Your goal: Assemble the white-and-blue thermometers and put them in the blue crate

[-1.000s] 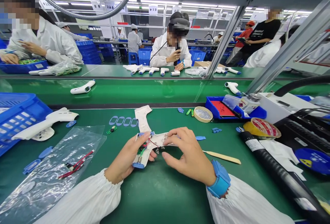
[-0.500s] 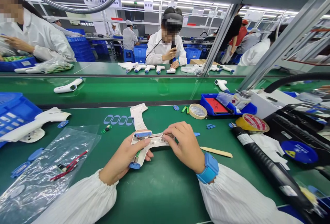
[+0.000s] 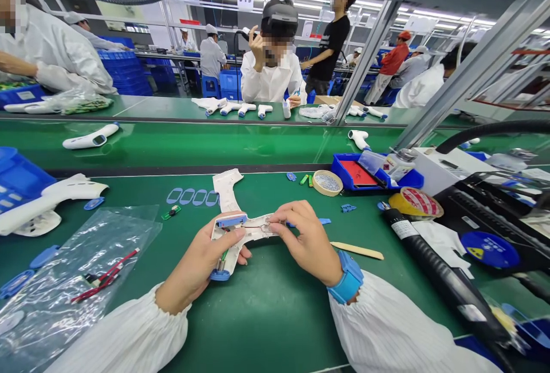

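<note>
My left hand (image 3: pixel 195 267) grips an opened white thermometer housing (image 3: pixel 256 234), thumb across its inside. Fitted in the wide end are a blue-framed part (image 3: pixel 232 221) and a blue end cap (image 3: pixel 220 275). A thin dark red wire (image 3: pixel 256 227) runs along the inside toward the handle. At the handle end, the thumb and fingers of my right hand (image 3: pixel 307 244) are pinched on the wire; the exact tip is hard to make out. Just behind lies another white housing half (image 3: pixel 227 187), beside several blue oval frames (image 3: pixel 187 196) and a small green circuit board (image 3: pixel 172 212).
On the left are a plastic bag (image 3: pixel 124 235) with red wires, white shells (image 3: pixel 64 198) and a blue basket (image 3: pixel 26 175). To the right lie a cream stick (image 3: pixel 356 250), a round tub (image 3: pixel 327 182) and a black tool (image 3: pixel 433 264). Behind runs a green conveyor (image 3: pixel 215 144); co-workers sit beyond.
The thermometers on the conveyor have shifted left. Across the line, a co-worker has raised a hand, and a person in black has come into fuller view. My hands keep nearly the same hold.
</note>
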